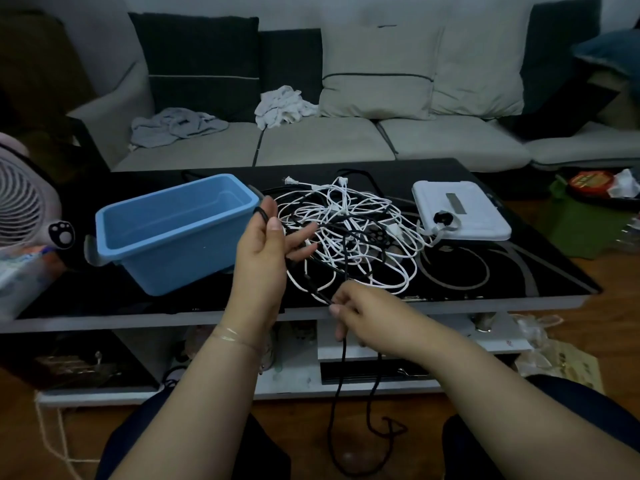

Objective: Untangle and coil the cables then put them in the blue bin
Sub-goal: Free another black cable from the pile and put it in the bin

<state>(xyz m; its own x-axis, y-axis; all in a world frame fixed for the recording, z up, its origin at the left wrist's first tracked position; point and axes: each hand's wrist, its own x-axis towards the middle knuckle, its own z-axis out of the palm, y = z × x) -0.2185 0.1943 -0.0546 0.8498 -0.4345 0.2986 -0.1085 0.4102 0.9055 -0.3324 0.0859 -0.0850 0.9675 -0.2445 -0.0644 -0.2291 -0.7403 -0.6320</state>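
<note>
A tangle of white and black cables [349, 233] lies in the middle of the black glass table [519, 271]. The blue bin [173, 233] stands left of it with nothing inside. My left hand [270, 251] is raised beside the bin, with a loop of black cable [341, 386] hooked over its thumb and fingers. My right hand [360, 313] is at the table's front edge, pinching the same black cable. From there the cable hangs down in long loops to the floor between my knees.
A white lid-like box [460, 209] with a black plug on it lies right of the tangle. A fan [24, 206] stands at the left. A grey sofa [311, 140] with cushions and cloths runs behind the table. Clutter sits on the floor at the right.
</note>
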